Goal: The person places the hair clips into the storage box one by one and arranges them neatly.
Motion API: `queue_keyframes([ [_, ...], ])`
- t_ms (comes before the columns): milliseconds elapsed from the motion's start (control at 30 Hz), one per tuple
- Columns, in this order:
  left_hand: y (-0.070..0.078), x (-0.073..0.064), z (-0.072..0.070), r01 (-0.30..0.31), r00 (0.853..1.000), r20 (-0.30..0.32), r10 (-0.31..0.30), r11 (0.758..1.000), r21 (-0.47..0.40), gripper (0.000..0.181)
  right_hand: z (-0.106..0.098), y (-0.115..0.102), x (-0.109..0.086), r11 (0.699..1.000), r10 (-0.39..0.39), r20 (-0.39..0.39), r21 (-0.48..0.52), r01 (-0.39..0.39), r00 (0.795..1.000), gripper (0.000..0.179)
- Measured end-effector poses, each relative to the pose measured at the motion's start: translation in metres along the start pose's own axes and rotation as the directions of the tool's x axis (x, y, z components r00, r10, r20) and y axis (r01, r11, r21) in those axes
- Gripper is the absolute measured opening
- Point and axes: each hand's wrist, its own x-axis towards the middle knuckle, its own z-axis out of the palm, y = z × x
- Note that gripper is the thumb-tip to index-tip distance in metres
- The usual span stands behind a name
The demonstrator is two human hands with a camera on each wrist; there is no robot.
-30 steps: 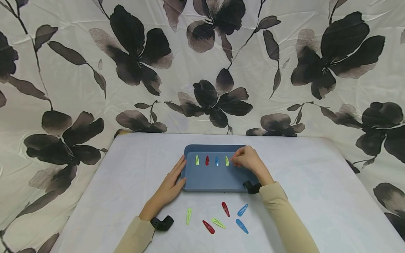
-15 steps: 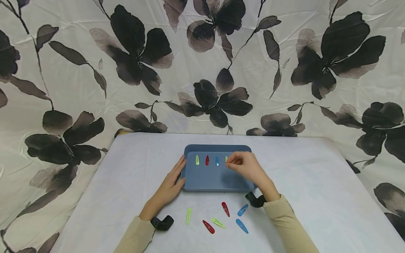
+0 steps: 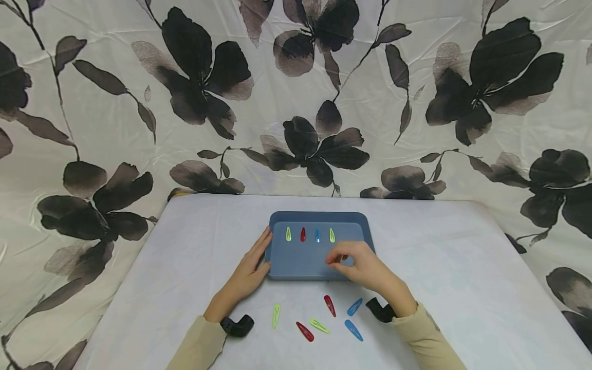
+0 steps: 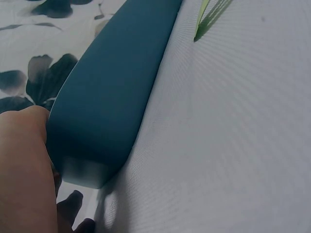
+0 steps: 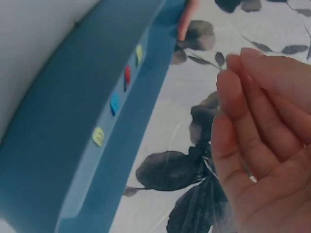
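A blue tray (image 3: 296, 257) lies on the table with a row of small snap hair clips along its far side: a yellow-green clip (image 3: 289, 234), a red clip (image 3: 302, 235), a blue clip (image 3: 317, 236) and another yellow-green clip (image 3: 332, 235). My left hand (image 3: 247, 270) rests against the tray's left edge, fingers straight. Above the tray's right front part hovers my right hand (image 3: 361, 261). In the right wrist view, its fingers are loosely curled, the thumb is near the index finger, and no clip shows between them.
Loose on the white table in front of the tray lie a yellow-green clip (image 3: 276, 316), a red clip (image 3: 330, 306), another red clip (image 3: 304, 331), a yellow-green clip (image 3: 319, 326), a blue clip (image 3: 354, 307) and another blue clip (image 3: 353, 330). A flowered cloth (image 3: 259, 103) hangs behind.
My right hand has drawn back from beside the right-hand yellow-green clip toward the tray's front, uncovering that clip. The left hand and the clips have stayed put.
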Motion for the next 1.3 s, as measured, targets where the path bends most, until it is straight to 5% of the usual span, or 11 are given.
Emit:
queue_keyframes([
  [367, 0.000, 0.000, 0.000, 0.004, 1.000, -0.001, -0.004, 1.000, 0.003, 0.072, 0.018, -0.002, -0.017, 0.991, -0.115, 0.237, -0.042, 0.128, 0.965, 0.023],
  [600, -0.001, -0.001, 0.000, 0.008, 1.000, -0.001, -0.008, 1.000, 0.008, 0.072, 0.033, -0.004, -0.023, 0.997, -0.020, 0.375, -0.064, 0.047, 0.927, 0.031],
  [767, -0.001, -0.001, 0.000, 0.004, 1.000, 0.003, -0.004, 1.000, 0.008, 0.072, 0.040, -0.007, -0.026, 0.992, 0.077, 0.382, -0.122, -0.032, 0.921, 0.036],
  [1300, -0.004, 0.000, 0.000, 0.007, 1.000, 0.012, -0.007, 1.000, 0.006, 0.071, 0.051, -0.011, -0.026, 0.979, 0.034, 0.335, -0.202, 0.037, 0.941, 0.033],
])
